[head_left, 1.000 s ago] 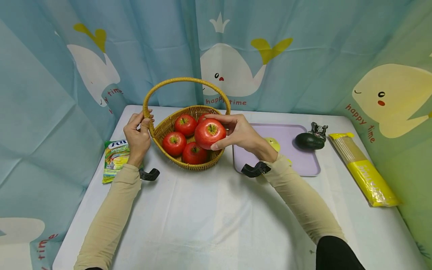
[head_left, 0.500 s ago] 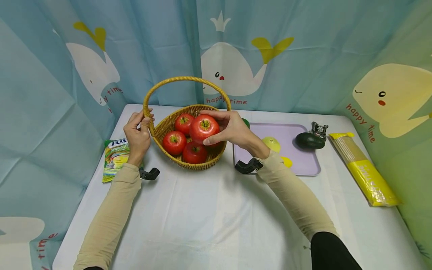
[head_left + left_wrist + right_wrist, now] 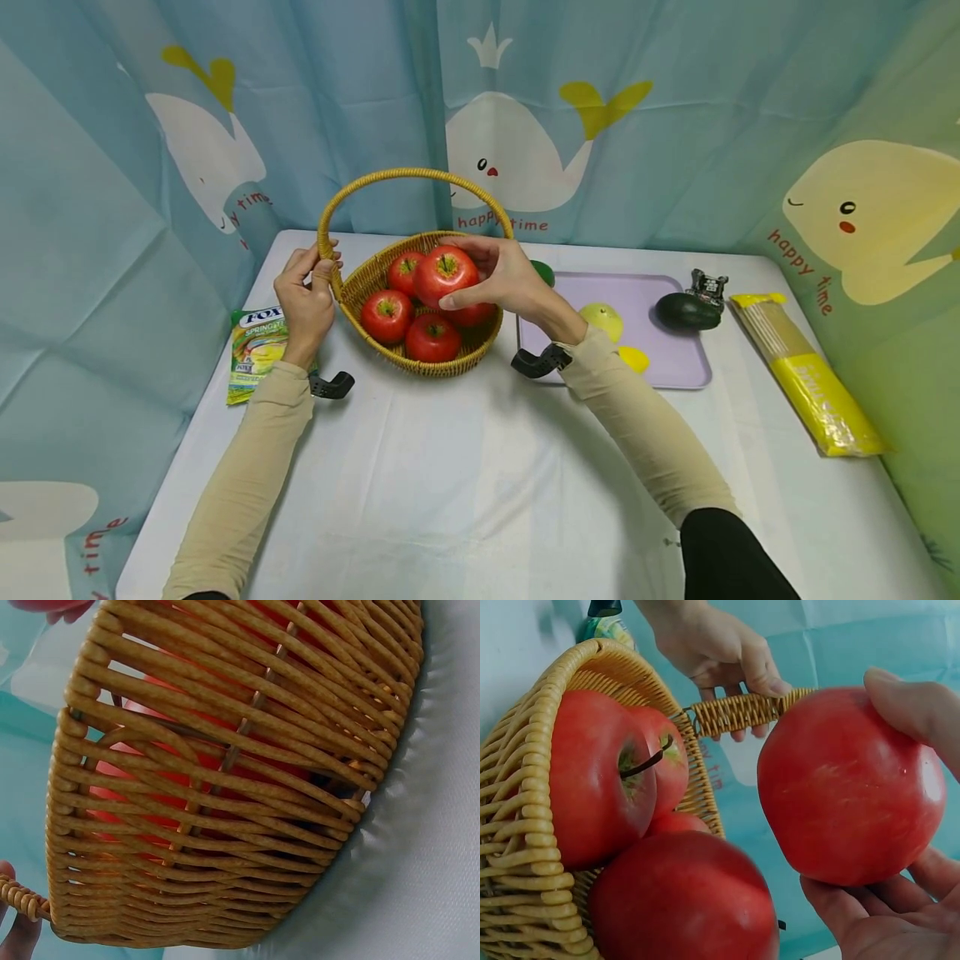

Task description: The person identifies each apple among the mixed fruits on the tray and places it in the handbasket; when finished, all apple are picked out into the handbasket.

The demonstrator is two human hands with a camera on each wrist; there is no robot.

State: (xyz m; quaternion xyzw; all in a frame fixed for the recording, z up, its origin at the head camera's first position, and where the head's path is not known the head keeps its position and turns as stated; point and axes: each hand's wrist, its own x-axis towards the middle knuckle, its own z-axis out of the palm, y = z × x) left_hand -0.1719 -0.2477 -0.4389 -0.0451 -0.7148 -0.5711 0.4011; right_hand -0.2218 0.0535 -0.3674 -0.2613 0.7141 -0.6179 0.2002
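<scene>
My left hand [image 3: 306,296] grips the left end of the handle of a yellow wicker basket [image 3: 420,369]. In the right wrist view the left hand's fingers [image 3: 761,671] curl round the wrapped handle. Several red apples sit inside, among them a front apple [image 3: 432,338] and a left apple [image 3: 387,317]. Above them my right hand [image 3: 513,279] holds another red apple [image 3: 446,277] between thumb and fingers. The right wrist view shows that held apple [image 3: 851,787] apart from those in the basket. Basket weave [image 3: 225,772] fills most of the left wrist view.
A lilac tray [image 3: 663,367] at right bears a pale green round fruit [image 3: 602,320], a yellow item [image 3: 633,359] and a dark green object [image 3: 686,312]. Farther right lies a yellow pasta pack [image 3: 813,383]. A green Fox's bag [image 3: 255,358] lies beside the left wrist.
My right hand has moved left with the apple, farther over the basket, uncovering the fruit on the tray and a basket apple. The left hand stays on the handle.
</scene>
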